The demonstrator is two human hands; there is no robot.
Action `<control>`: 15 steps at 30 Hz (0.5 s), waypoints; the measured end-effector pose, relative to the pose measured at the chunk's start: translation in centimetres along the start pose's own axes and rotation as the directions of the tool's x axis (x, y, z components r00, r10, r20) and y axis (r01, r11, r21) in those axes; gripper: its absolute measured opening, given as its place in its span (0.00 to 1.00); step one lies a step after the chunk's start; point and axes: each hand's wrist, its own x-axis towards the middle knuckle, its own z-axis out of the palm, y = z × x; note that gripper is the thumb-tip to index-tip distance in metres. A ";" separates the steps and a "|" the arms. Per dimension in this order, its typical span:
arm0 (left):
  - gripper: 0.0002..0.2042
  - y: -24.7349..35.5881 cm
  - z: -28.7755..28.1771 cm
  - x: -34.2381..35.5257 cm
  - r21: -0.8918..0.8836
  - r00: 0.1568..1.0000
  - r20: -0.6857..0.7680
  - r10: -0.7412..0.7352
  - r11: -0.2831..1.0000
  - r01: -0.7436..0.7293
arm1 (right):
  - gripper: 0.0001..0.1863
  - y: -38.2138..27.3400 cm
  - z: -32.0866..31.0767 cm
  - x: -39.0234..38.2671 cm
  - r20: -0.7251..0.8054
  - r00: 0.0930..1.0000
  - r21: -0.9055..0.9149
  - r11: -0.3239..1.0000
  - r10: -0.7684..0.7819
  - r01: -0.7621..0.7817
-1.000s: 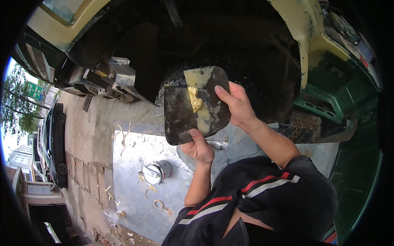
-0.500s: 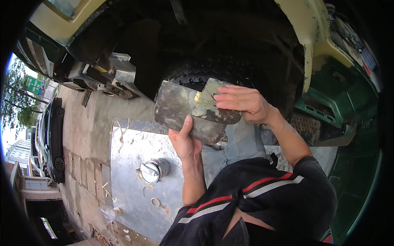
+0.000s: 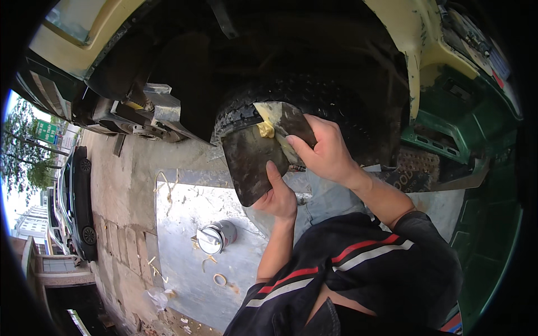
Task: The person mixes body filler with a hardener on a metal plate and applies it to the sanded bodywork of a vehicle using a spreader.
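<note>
Paste [image 3: 266,130]: best folded thinly, evenly
Left hand [image 3: 278,197]: gripping left spreader [image 3: 249,163]
Right hand [image 3: 330,150]: gripping right spreader [image 3: 290,119]

Left spreader plate [image 3: 246,171] and right spreader plate [image 3: 296,122]: dark, matt, scuffed and smeared, material uncertain; yellow paste [image 3: 266,130] on them reads smooth, soft and slightly glossy. Can [image 3: 228,229] looks metallic and shiny, ground sheet [image 3: 193,285] like smooth grey metal, dull with bright glare, concrete [image 3: 126,187] matt and rough. Tyre [image 3: 238,112] appears as coarse-treaded black rubber, green panel [image 3: 487,190] smooth with a low sheen, jeans [image 3: 325,193] matt cloth.
</note>
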 end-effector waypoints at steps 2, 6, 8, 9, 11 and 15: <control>0.09 -0.3 0.0 0.6 0.035 0.999 0.014 -0.049 0.998 0.049 | 0.15 -0.4 0.2 -0.3 0.104 0.989 -0.122 0.986 -0.103 0.116; 0.07 0.2 0.0 1.1 -0.022 0.986 -0.008 -0.166 0.986 0.166 | 0.17 -0.5 0.9 -2.0 0.234 0.891 -0.378 0.808 -0.388 0.451; 0.07 0.1 -0.7 0.9 -0.053 0.978 0.002 -0.208 0.977 0.208 | 0.18 -0.6 0.9 -2.2 0.263 0.862 -0.428 0.749 -0.433 0.507; 0.07 0.1 -1.0 0.9 -0.050 0.979 0.010 -0.203 0.978 0.203 | 0.18 -0.8 0.8 -2.0 0.243 0.878 -0.409 0.778 -0.412 0.478; 0.08 0.2 -1.1 1.1 -0.051 0.982 0.031 -0.185 0.981 0.186 | 0.18 -1.0 0.7 -1.8 0.211 0.893 -0.375 0.811 -0.398 0.450; 0.08 1.4 -0.2 1.6 -0.110 0.982 -0.039 -0.185 0.978 0.180 | 0.19 -0.8 0.9 -1.9 0.225 0.883 -0.364 0.805 -0.413 0.469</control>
